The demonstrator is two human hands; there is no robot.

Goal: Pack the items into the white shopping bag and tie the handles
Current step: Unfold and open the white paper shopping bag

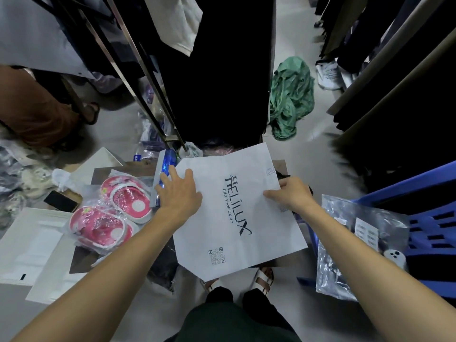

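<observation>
My right hand (291,195) pinches the flat white bag (237,213); my left hand (180,193), fingers spread wide, presses it down.

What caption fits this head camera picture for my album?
Two hands, left and right, hold a flat white bag beside wrapped pink shoes.

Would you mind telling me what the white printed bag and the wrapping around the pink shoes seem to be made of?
The white bag looks like matte paper or a paper-like sheet: it lies flat and stiff with straight edges and crisp black print, though thin plastic cannot be ruled out. The wrapping around the pink shoes looks like thin clear plastic film: glossy, crinkled, with bright reflections and the shoes showing through.
</observation>
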